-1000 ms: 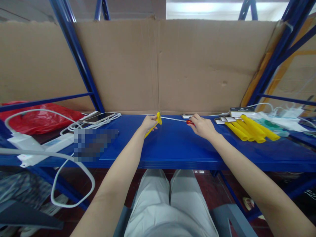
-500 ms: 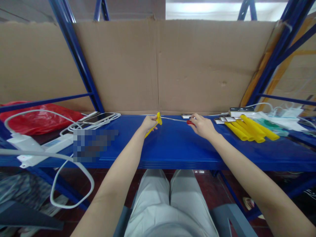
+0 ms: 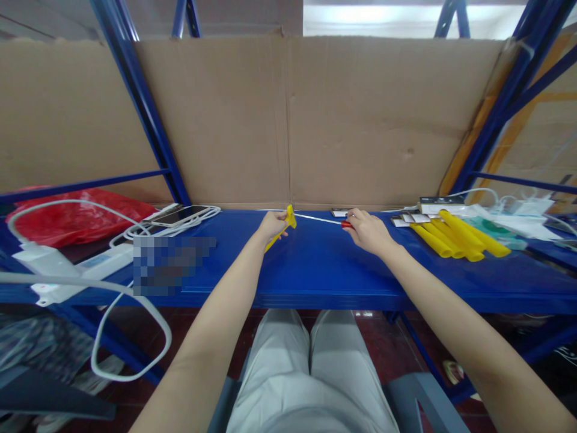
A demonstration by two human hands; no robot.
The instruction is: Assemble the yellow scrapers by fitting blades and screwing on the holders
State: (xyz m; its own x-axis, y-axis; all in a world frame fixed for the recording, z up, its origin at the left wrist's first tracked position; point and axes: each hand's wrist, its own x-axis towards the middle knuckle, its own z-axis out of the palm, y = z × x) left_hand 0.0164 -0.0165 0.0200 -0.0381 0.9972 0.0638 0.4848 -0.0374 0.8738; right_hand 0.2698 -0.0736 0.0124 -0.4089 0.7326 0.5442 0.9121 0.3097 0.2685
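Note:
My left hand (image 3: 271, 225) is closed around a yellow piece (image 3: 291, 216) with a slim body and a flared end; its exact kind is unclear. The flared end sticks out above my fingers, and the slim part slants down below them. My right hand (image 3: 367, 230) grips the red handle of a screwdriver (image 3: 320, 218). Its long metal shaft points left and reaches to the flared end of the yellow piece. Whether the tip sits in it or only touches it, I cannot tell. Both hands are just above the blue table (image 3: 311, 264).
Several yellow tubes (image 3: 460, 237) lie at the right beside small white-and-black cards (image 3: 408, 218) and a box (image 3: 440, 204). Another card (image 3: 339, 212) lies behind my right hand. A phone (image 3: 180, 215), white cables, a power strip (image 3: 97, 267) and a red bag (image 3: 85, 216) are at the left. Cardboard (image 3: 288, 120) stands behind.
The screwdriver's shaft looks brighter and its red handle shows a little more between my right fingers. My left hand and the yellow piece stay in place.

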